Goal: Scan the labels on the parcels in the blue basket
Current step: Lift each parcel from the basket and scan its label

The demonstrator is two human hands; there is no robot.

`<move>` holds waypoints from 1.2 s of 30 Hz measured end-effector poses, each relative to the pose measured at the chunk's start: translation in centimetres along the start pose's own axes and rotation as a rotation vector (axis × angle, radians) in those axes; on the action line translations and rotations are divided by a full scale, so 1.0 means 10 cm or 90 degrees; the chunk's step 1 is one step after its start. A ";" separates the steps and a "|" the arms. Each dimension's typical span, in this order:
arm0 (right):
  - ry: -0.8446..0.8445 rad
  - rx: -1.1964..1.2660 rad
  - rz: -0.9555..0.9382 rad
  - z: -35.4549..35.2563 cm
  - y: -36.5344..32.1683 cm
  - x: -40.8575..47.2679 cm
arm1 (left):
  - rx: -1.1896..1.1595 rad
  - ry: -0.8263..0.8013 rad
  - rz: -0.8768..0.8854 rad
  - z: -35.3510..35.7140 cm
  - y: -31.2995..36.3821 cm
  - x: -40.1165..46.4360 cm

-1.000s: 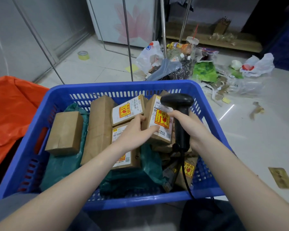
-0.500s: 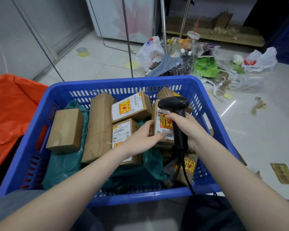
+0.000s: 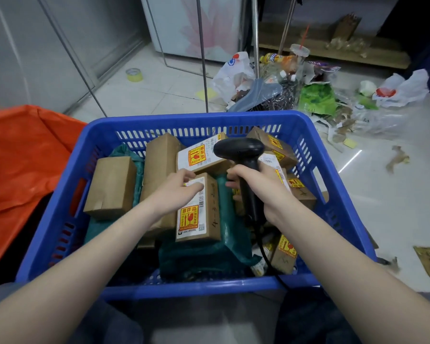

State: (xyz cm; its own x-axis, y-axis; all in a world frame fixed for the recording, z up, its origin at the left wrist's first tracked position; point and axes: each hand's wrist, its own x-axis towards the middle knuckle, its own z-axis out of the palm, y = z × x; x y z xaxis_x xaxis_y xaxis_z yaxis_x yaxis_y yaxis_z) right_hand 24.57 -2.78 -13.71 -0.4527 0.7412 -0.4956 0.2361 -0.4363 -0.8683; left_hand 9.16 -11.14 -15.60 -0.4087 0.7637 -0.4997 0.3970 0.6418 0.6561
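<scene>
Nearest in the blue basket (image 3: 315, 284), our left hand (image 3: 178, 192) rests flat on a labelled box (image 3: 199, 209) at its middle. Our right hand (image 3: 263, 187) grips the scanner (image 3: 241, 155), aimed at a labelled box (image 3: 201, 155) toward the far edge. Several parcels look unscanned.

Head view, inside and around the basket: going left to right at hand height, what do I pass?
Orange sheet → blue basket left wall → plain brown box → left hand resting on a labelled parcel → black scanner gripped by the right hand → basket's right wall.
</scene>
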 end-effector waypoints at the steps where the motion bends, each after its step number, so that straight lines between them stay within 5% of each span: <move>1: -0.002 0.000 0.007 0.04 0.03 0.01 | -0.001 -0.010 -0.020 -0.02 -0.05 -0.01; 18: -0.102 -0.140 0.136 0.31 0.16 0.10 | -0.211 -0.032 -0.174 0.08 -0.34 0.01; 29: -0.064 -0.106 0.125 0.15 0.11 0.08 | -0.372 -0.039 -0.141 0.11 -0.27 0.00; 36: -0.027 -0.100 0.087 0.11 0.04 0.06 | -0.349 -0.011 -0.090 0.13 -0.16 -0.09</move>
State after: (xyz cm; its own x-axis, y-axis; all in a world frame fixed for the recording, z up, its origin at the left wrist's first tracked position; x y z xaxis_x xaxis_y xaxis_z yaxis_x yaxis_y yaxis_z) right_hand 23.42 -3.05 -14.32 -0.4421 0.6568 -0.6109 0.4280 -0.4440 -0.7872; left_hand 9.95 -12.83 -16.92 -0.4120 0.6763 -0.6106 -0.1477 0.6117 0.7772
